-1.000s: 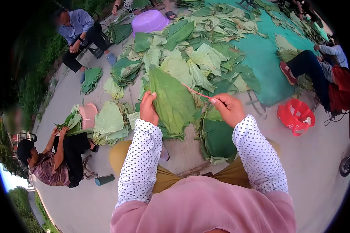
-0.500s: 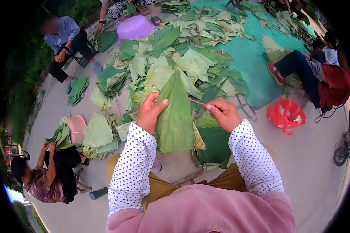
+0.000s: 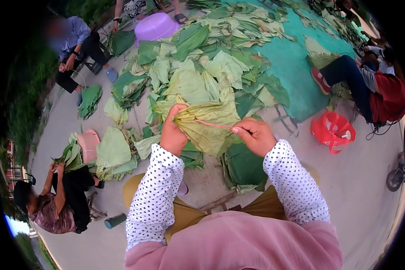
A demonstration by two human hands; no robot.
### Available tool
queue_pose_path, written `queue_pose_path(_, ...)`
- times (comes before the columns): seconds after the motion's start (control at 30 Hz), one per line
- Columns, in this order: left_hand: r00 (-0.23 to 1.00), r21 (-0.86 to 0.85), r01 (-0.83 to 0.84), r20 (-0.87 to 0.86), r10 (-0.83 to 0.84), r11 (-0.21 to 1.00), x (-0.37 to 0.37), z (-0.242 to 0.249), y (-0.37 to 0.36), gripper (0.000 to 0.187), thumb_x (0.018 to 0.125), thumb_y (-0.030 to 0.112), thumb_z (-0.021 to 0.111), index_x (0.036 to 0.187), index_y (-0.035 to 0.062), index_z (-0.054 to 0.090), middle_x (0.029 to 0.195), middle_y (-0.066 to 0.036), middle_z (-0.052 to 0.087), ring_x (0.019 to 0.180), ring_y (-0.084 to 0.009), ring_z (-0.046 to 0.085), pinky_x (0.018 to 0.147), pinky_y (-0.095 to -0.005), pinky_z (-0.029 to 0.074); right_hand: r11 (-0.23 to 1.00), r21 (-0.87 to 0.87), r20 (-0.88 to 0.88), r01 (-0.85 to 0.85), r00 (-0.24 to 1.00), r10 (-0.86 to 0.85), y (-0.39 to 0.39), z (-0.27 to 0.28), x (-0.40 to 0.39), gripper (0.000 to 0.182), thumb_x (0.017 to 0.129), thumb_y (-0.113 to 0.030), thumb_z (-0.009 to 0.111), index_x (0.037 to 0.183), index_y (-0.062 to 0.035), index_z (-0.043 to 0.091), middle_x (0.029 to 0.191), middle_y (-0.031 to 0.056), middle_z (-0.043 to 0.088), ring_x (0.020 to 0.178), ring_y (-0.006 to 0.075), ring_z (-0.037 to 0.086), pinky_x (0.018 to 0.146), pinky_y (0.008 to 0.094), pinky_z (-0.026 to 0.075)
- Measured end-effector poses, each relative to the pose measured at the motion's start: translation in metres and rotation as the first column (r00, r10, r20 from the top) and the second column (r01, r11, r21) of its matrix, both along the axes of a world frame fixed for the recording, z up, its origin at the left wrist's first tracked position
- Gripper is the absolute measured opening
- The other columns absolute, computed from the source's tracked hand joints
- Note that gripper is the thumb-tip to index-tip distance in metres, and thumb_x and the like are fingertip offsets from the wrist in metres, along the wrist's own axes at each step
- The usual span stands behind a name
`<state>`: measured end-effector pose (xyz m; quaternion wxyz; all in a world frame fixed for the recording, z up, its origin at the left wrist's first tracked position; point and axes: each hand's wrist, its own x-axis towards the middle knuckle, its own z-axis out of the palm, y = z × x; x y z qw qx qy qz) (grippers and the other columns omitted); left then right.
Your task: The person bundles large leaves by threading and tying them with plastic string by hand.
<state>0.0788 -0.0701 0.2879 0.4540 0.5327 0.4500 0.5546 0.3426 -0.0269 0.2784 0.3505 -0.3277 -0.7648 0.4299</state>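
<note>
In the head view, my left hand (image 3: pixel 173 131) is closed on the gathered narrow end of a large yellow-green leaf (image 3: pixel 211 135), which fans out to the right. Whether other leaves lie beneath it is hard to see. Between the thumb and fingers of my right hand (image 3: pixel 256 136) is a thin pink-red cord (image 3: pixel 216 125). It runs left across the leaf's face towards my left hand, and its far end is not clear. A stack of dark green leaves (image 3: pixel 245 167) lies below my hands, near my knees.
A wide heap of leaves (image 3: pixel 189 83) spreads ahead, partly over a green sheet (image 3: pixel 288 58). Around it are a purple basin (image 3: pixel 156 28), a red bag (image 3: pixel 332 130), a pink container (image 3: pixel 88 145) and a dark green cylinder (image 3: pixel 115 221). Several people sit around the heap.
My left hand has turned the leaf from pointing away to pointing left, so a yellowish face shows instead of the green one. My right hand has moved slightly down, still pinching the cord.
</note>
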Motion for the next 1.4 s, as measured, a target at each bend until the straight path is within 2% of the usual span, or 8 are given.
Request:
queue_pose_path(0.03,1.000,-0.002,0.005,-0.003,-0.005,1.000,0.002,0.001,-0.002,0.047,0.084,-0.007,0.066,0.124,0.0067,0.046,0.106,0.002,0.060,0.091,-0.0102,0.057,0.082,-0.0233,0.048,1.000,0.005,0.025,0.003,1.000,-0.003,0.000,0.000,0.001,0.013,0.092,-0.014,0.067,0.093,-0.0012,0.068,0.080,0.0103,0.064,0.070,0.0194,0.059,0.065,0.0310,0.048)
queue_pose_path(0.1,0.930,-0.222,-0.002,0.357,0.083,0.975,0.011,0.008,-0.006,0.035,0.093,0.005,0.061,0.126,0.0056,0.049,0.112,-0.001,0.061,0.097,-0.0119,0.058,0.086,-0.0274,0.047,0.999,-0.014,0.030,0.036,0.999,-0.036,-0.001,0.000,0.002,0.014,0.092,-0.014,0.067,0.093,-0.0010,0.068,0.080,0.0104,0.064,0.070,0.0203,0.059,0.065,0.0318,0.048)
queue_pose_path(0.23,0.763,-0.211,0.113,0.644,0.051,0.971,0.021,0.029,-0.007,0.035,0.100,0.023,0.055,0.129,0.0048,0.050,0.119,-0.003,0.061,0.106,-0.0141,0.058,0.091,-0.0319,0.045,0.994,-0.021,0.030,0.104,0.994,-0.103,0.001,0.000,0.002,0.015,0.092,-0.015,0.066,0.092,-0.0004,0.068,0.079,0.0114,0.064,0.069,0.0226,0.060,0.064,0.0336,0.048)
queue_pose_path(0.33,0.866,-0.085,0.086,0.499,-0.032,0.993,0.019,0.025,-0.007,0.040,0.101,0.034,0.052,0.127,0.0039,0.051,0.122,-0.004,0.060,0.112,-0.0164,0.057,0.094,-0.0355,0.044,0.994,-0.023,0.075,0.104,0.992,-0.102,0.003,0.008,0.000,0.017,0.093,-0.017,0.065,0.092,-0.0002,0.067,0.078,0.0121,0.064,0.068,0.0239,0.060,0.063,0.0342,0.048)
queue_pose_path(0.5,0.974,-0.126,-0.074,0.203,0.099,0.989,0.011,0.009,-0.006,0.030,0.099,0.020,0.057,0.125,0.0054,0.054,0.114,-0.001,0.061,0.099,-0.0103,0.056,0.086,-0.0276,0.044,0.996,0.027,0.068,0.088,0.994,-0.090,0.004,0.006,-0.004,0.016,0.093,-0.016,0.065,0.090,-0.0002,0.067,0.077,0.0136,0.063,0.067,0.0270,0.060,0.062,0.0354,0.048)
queue_pose_path(0.8,0.883,-0.248,-0.344,0.243,0.402,0.906,0.006,0.001,0.006,0.013,0.098,0.011,0.056,0.109,0.0051,0.060,0.095,0.003,0.062,0.083,-0.0032,0.052,0.076,-0.0203,0.042,0.997,-0.003,0.077,0.084,0.994,-0.083,0.001,0.014,0.000,0.017,0.092,-0.017,0.064,0.087,-0.0011,0.066,0.077,0.0144,0.063,0.068,0.0318,0.060,0.062,0.0385,0.048)
queue_pose_path(1.1,0.965,-0.078,-0.255,0.047,0.259,0.964,0.016,0.001,-0.002,0.026,0.096,0.003,0.054,0.122,0.0014,0.055,0.115,-0.005,0.064,0.104,-0.0108,0.058,0.093,-0.0256,0.044,0.995,0.035,0.139,0.093,0.986,-0.097,0.004,0.014,-0.005,0.018,0.091,-0.018,0.063,0.084,-0.0017,0.065,0.076,0.0153,0.061,0.068,0.0345,0.060,0.062,0.0407,0.048)
queue_pose_path(1.4,0.931,0.015,-0.341,-0.131,0.340,0.940,-0.008,0.019,-0.034,0.026,0.097,0.005,0.054,0.123,0.0020,0.052,0.101,-0.001,0.061,0.085,-0.0070,0.054,0.076,-0.0234,0.046,0.998,0.049,0.081,0.034,0.996,-0.038,-0.012,0.028,-0.040,0.014,0.090,-0.014,0.066,0.091,-0.0003,0.069,0.078,0.0153,0.066,0.069,0.0301,0.063,0.063,0.0364,0.049)
